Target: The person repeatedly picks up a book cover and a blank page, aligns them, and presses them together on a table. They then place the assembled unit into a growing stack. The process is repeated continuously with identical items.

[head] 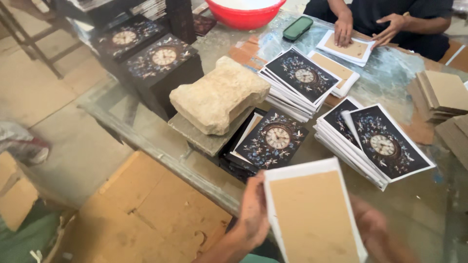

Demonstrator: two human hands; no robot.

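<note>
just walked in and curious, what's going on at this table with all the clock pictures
A person holds a white-edged brown cardboard panel up in both hands, left hand and right hand. Stacks of dark floral clock-print panels lie on the glass table. A rough beige stone block weighs one pile down. Opposite, another person's hands press a similar panel.

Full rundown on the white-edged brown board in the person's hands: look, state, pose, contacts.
The flat rectangular board with a tan cardboard-like face and white border is held up close to the camera, above the near edge of the glass-topped table, tilted with its long side running away from the viewer. Its plain brown side faces up; the other face is hidden. The left hand grips its left edge, the right hand, blurred, holds its right side. It looks clean and unbent. Its lower end runs out of frame.
</note>
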